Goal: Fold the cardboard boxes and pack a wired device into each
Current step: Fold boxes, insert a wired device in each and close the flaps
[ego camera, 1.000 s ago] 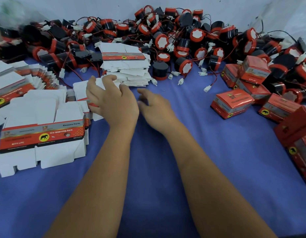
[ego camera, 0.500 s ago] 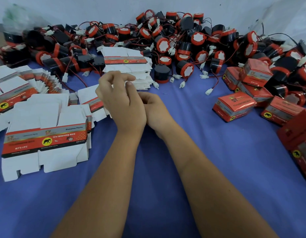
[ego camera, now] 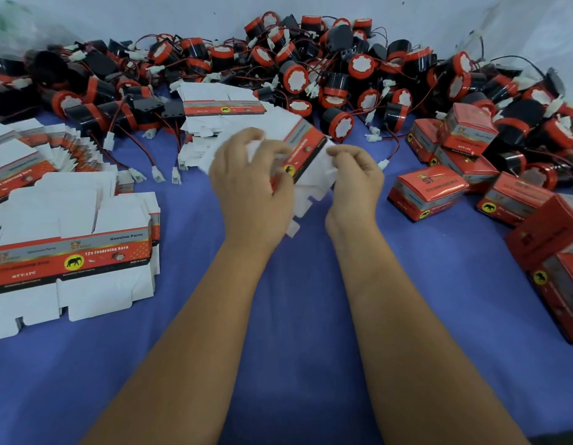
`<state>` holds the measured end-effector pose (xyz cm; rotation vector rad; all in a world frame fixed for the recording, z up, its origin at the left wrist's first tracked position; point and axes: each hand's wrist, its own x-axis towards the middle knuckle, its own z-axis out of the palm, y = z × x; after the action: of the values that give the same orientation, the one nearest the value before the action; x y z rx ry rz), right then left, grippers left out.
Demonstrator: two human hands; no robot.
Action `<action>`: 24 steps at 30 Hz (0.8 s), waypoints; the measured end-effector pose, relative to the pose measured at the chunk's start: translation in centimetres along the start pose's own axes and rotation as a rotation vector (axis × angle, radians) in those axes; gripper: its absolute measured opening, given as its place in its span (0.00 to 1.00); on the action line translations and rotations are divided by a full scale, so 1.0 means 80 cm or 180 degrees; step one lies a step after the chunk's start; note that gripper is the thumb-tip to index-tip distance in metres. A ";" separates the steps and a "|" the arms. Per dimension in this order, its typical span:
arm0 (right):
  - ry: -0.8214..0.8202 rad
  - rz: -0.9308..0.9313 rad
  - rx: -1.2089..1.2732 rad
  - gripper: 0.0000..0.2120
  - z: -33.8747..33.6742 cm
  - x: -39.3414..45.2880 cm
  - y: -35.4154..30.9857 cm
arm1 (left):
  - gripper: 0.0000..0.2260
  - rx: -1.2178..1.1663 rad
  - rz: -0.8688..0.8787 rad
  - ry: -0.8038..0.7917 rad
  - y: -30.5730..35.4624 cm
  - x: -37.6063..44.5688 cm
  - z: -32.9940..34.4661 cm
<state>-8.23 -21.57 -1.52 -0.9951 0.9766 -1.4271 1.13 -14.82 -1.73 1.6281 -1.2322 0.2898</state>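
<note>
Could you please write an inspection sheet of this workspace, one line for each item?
Surface: blue cloth covers the table.
Job's things: one flat box blank held above the cloth; stacks of flat blanks at left; folded red boxes at right; pile of wired devices at the back.
Clutter: nothing seen.
Hands: left hand and right hand both grip the blank.
Cables: red and black wires with white plugs trail onto the cloth.
Surroundings: pale wall behind.
</note>
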 end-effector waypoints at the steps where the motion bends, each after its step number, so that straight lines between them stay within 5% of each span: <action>1: 0.0111 0.0142 0.0167 0.15 -0.005 0.004 -0.001 | 0.16 -0.0054 -0.0432 -0.0057 -0.005 0.002 0.001; 4: 0.0220 0.0521 0.0472 0.14 -0.008 0.013 0.000 | 0.27 -0.0979 -0.1688 -0.0347 -0.020 0.010 0.002; 6: 0.0103 0.0616 0.0519 0.14 -0.006 0.014 0.001 | 0.32 -0.1410 -0.1985 -0.0393 -0.029 0.013 0.003; 14: -0.0805 -0.0114 -0.0459 0.20 0.000 -0.003 0.003 | 0.56 -0.1189 -0.1500 -0.0896 -0.028 0.007 0.010; 24: -0.1787 -0.0393 -0.0453 0.37 0.006 -0.009 0.009 | 0.53 -0.1548 -0.1878 -0.0209 -0.029 0.012 0.008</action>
<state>-7.53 -20.92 -2.06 -1.4809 0.6112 -1.0885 3.20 -15.99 -2.69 1.4905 -0.7379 -0.4065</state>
